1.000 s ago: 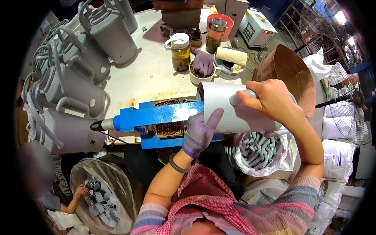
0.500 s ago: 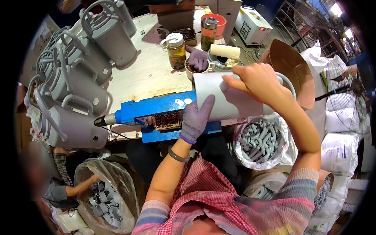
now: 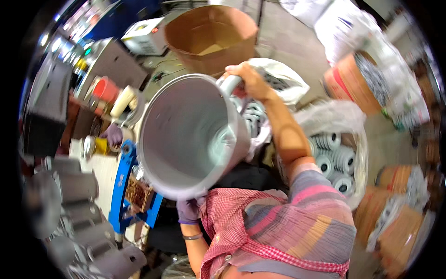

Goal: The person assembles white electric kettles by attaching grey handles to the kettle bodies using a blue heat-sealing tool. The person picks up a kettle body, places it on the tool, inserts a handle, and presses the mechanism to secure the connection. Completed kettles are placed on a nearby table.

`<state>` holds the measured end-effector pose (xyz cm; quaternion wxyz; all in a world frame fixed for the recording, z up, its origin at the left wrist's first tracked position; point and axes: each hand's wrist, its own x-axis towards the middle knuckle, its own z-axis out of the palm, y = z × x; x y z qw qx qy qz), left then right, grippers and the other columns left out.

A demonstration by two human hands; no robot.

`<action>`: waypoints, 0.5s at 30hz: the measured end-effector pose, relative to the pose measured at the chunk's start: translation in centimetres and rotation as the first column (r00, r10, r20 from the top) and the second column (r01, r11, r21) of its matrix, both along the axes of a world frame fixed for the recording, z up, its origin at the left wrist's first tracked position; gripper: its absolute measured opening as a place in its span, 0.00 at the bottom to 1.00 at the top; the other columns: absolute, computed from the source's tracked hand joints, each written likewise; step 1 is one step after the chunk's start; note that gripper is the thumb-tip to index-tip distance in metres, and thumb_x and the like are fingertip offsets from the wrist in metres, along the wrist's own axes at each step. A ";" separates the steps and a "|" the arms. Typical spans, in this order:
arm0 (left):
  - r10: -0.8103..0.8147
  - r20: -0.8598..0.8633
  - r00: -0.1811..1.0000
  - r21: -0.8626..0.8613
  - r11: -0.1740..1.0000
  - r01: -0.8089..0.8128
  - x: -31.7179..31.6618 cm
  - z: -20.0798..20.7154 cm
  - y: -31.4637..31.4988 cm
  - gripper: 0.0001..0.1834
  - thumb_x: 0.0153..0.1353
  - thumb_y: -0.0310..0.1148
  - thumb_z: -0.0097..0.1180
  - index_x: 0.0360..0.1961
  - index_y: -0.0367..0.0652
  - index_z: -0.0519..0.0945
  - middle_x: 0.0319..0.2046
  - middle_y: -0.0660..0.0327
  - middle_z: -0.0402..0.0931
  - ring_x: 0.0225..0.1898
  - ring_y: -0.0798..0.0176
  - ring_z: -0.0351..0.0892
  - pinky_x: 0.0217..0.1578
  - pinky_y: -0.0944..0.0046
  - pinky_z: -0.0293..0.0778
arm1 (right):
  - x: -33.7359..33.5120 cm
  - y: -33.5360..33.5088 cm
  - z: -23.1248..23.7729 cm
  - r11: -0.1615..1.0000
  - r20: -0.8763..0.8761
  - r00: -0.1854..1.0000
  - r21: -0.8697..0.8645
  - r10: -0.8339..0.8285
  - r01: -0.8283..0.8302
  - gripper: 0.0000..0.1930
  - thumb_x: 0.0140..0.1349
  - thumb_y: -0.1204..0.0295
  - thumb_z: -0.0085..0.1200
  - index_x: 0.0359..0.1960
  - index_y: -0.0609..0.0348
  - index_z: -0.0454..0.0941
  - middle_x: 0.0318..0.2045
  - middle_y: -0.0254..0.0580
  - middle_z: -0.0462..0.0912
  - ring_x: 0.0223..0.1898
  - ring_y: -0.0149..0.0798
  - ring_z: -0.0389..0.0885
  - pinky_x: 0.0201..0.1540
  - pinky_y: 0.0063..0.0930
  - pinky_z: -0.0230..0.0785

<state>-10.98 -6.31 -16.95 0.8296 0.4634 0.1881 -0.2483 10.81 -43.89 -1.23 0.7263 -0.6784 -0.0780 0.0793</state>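
The large grey pot (image 3: 190, 130) is held tilted in front of the person's red checked apron (image 3: 224, 209), its open mouth facing the wearer. Of the two hands, the right hand (image 3: 253, 81) is bare and closed around the pot's side handle (image 3: 229, 85). The left hand (image 3: 188, 211), in a purple glove, is at the pot's lower rim; its fingers are hidden and blurred, so how far it is closed cannot be told. Left of the pot, a blue fixture (image 3: 121, 183) is at the edge of the pale worktop (image 3: 105, 167), near further grey pots (image 3: 79, 186). At right, a clear bag (image 3: 362, 156) contains grey ring-shaped parts (image 3: 344, 159). Farther out are a red cup (image 3: 106, 89), a large open cardboard box (image 3: 204, 63) and a white machine (image 3: 145, 39).
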 end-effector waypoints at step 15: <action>0.058 0.317 0.947 -0.238 0.971 0.020 -1.7 1.3 -0.2 0.42 0.71 0.66 0.32 0.70 0.40 0.59 0.70 0.52 0.60 0.68 0.50 0.61 0.70 0.46 0.53 | -38.8 -29.4 -33.4 0.227 -0.008 0.563 -0.919 -0.827 0.322 0.14 0.65 0.63 0.52 0.43 0.60 0.81 0.32 0.50 0.84 0.39 0.51 0.83 0.45 0.43 0.73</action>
